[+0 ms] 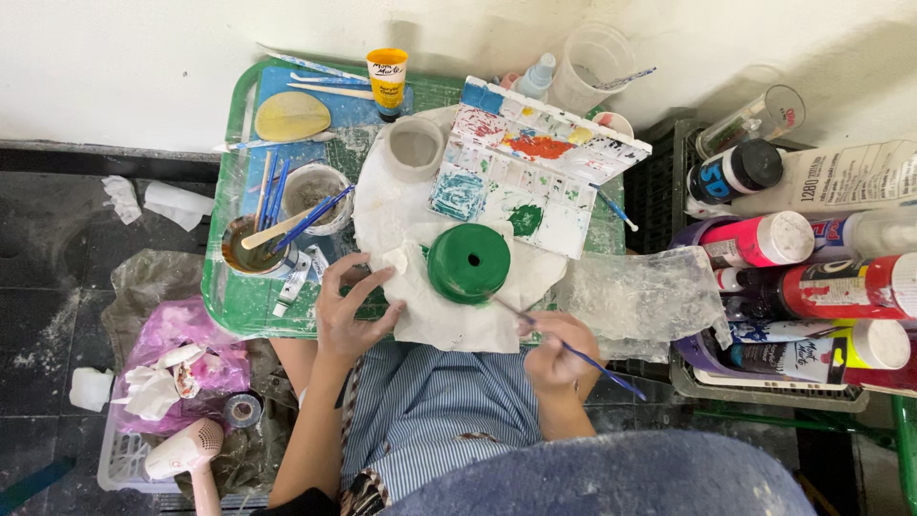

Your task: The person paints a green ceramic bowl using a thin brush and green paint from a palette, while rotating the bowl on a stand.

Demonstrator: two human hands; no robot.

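Right hand (559, 358) pinches blue brush (573, 352) at green pot (468, 263); left hand (349, 311), fingers spread, apparently steadies white cloth (449, 320); light strokes best.

I see a round green-painted pot (468, 263) standing upside down on white paper (449, 320) spread over the worktop, a thin blue-handled brush (583, 358) slanting toward its lower right edge, and a small crumpled white tissue (394, 260) just left of it.
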